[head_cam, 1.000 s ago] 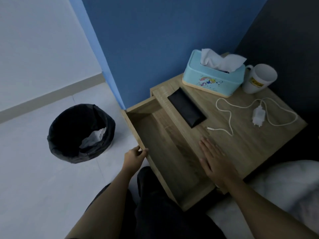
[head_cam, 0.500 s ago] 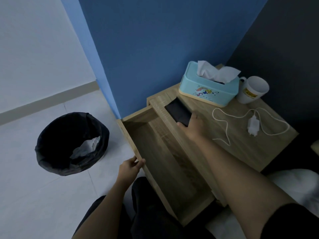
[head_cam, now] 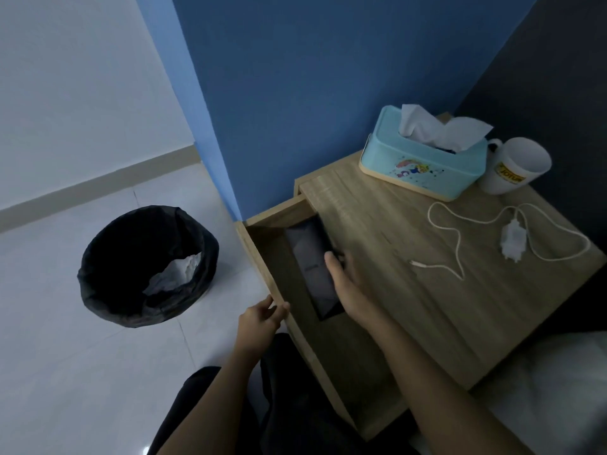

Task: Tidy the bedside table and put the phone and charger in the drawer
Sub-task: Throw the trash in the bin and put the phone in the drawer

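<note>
Phone-stowing is the step in hand: the right hand [head_cam: 353, 284] has its grip closed on the slim, glossy black phone [head_cam: 313, 267], held inside the open wood-grain drawer [head_cam: 262, 254]. The left hand [head_cam: 259, 320] grips the drawer's near-left front edge. Next comes release, then the limp white charger with its looping cable [head_cam: 512, 238], lying far right on the matte wooden table [head_cam: 410, 274].

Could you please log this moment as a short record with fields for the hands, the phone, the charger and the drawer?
left hand: grips the front edge of the drawer
right hand: holds the phone
phone: dark, lowered into the open drawer; cannot tell if it touches the bottom
charger: white, with cable, on the tabletop, untouched
also on top: tissue box, mug
</note>
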